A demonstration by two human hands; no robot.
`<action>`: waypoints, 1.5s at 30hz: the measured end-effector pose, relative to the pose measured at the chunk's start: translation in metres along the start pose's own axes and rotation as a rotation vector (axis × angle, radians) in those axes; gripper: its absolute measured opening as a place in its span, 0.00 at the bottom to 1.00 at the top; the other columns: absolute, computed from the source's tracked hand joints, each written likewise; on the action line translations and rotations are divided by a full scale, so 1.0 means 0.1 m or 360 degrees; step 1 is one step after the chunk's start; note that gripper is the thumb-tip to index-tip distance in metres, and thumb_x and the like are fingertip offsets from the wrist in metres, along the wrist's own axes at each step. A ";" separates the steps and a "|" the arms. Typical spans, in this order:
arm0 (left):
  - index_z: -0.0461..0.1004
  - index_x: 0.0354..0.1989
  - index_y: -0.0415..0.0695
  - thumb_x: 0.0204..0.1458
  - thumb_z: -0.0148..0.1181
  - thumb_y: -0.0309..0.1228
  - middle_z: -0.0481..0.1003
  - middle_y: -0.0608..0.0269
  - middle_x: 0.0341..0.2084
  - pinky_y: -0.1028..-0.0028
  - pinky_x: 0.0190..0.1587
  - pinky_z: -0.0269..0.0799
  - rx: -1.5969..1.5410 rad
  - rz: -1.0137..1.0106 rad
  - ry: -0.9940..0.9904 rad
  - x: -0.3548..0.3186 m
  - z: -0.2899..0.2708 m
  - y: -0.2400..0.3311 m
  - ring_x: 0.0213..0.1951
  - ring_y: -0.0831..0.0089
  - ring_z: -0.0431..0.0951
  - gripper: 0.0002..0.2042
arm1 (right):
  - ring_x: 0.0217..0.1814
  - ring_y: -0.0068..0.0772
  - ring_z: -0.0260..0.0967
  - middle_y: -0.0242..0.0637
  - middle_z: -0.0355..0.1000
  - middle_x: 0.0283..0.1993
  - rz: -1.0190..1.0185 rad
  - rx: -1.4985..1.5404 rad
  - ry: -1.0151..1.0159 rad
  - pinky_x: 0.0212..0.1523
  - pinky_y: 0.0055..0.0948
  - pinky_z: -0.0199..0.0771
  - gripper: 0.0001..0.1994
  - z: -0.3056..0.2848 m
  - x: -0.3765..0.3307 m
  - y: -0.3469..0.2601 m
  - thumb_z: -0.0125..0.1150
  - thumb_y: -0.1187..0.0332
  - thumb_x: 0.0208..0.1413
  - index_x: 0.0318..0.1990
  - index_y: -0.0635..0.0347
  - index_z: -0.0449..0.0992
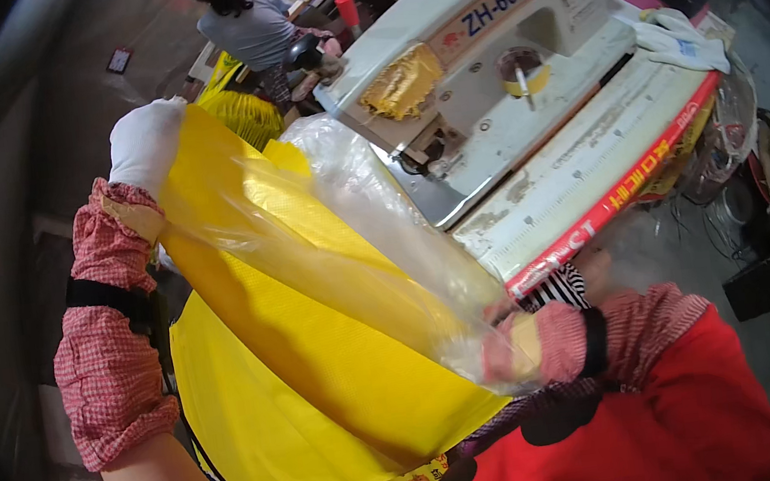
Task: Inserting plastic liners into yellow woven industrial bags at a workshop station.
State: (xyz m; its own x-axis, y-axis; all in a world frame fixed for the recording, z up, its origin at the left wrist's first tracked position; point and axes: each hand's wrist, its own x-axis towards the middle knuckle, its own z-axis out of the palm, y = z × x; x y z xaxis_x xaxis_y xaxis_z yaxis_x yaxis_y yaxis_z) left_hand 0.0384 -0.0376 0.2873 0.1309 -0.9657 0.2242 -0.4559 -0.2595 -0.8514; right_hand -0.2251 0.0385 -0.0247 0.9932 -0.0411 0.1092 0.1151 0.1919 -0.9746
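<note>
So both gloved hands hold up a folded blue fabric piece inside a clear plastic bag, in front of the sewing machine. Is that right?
Not quite: the fabric piece is yellow, not blue. The head view shows the left hand and right hand holding it in the clear plastic bag, before the sewing machine.

Sewing workshop, industrial sewing machine (487,55) on worn worktable (588,167), another seated worker (253,26) behind

Sewing machine (477,46) blocks ahead; yellow fabric (323,363) fills lap; free room right over table edge (589,177).
</note>
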 end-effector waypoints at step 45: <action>0.71 0.45 0.47 0.54 0.48 0.30 0.75 0.58 0.34 0.64 0.25 0.73 -0.0866 0.0223 0.0363 -0.26 1.70 2.69 0.27 0.58 0.78 0.12 | 0.40 0.30 0.73 0.40 0.76 0.38 0.0618 -0.0184 0.0815 0.43 0.29 0.73 0.12 -0.76 -1.36 0.16 0.59 0.67 0.55 0.45 0.60 0.76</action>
State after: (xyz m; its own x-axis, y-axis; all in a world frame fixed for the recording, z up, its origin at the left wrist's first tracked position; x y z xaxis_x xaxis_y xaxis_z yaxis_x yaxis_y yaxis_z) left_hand 0.0620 -0.0813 -0.0285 -0.1276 -0.9529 0.2751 -0.8477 -0.0392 -0.5290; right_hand -0.3594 -0.0275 -0.0702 0.8242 -0.4574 -0.3339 -0.2813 0.1809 -0.9424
